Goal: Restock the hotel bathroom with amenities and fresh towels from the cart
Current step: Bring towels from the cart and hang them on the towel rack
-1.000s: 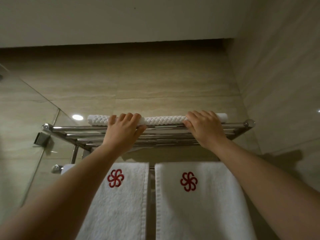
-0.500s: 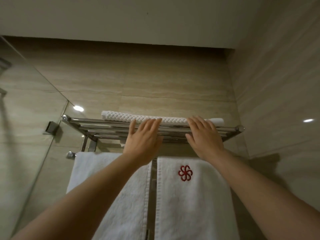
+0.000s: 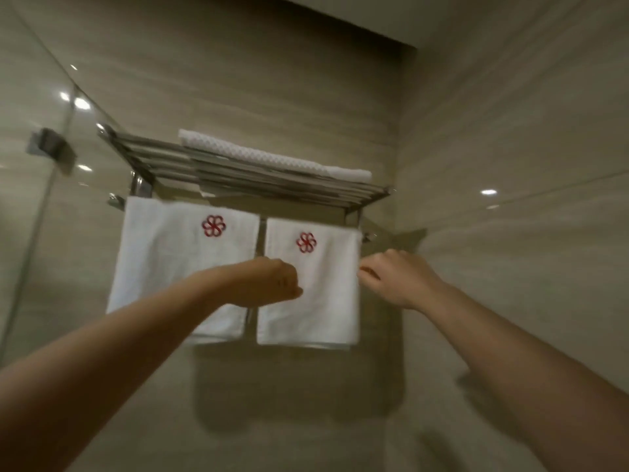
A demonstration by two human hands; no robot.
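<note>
Towels are the task's things here. A folded waffle-weave towel (image 3: 272, 158) lies on top of the chrome rack (image 3: 258, 180), which is fixed to the beige tiled wall (image 3: 272, 80). Below it, 2 white towels with red flower emblems hang side by side from the rack's lower bar: the left hanging towel (image 3: 170, 253) and the right hanging towel (image 3: 316, 311), with a narrow gap between them.

On the left stands a glass panel (image 3: 30, 199), held by a metal clamp (image 3: 51, 146) and dotted with light reflections.

The left hand (image 3: 269, 282) sits in front of the gap and the right hanging towel's left edge, covering part of both towels. Its back faces the camera and its fingers are curled under, so I cannot tell whether they hold cloth. The right hand (image 3: 398, 277) is at that same towel's right edge, its fingers (image 3: 367, 272) curled and pinching the edge.

Motion blur softens the rack's rails, and the bar is mostly hidden behind the towels.
</note>
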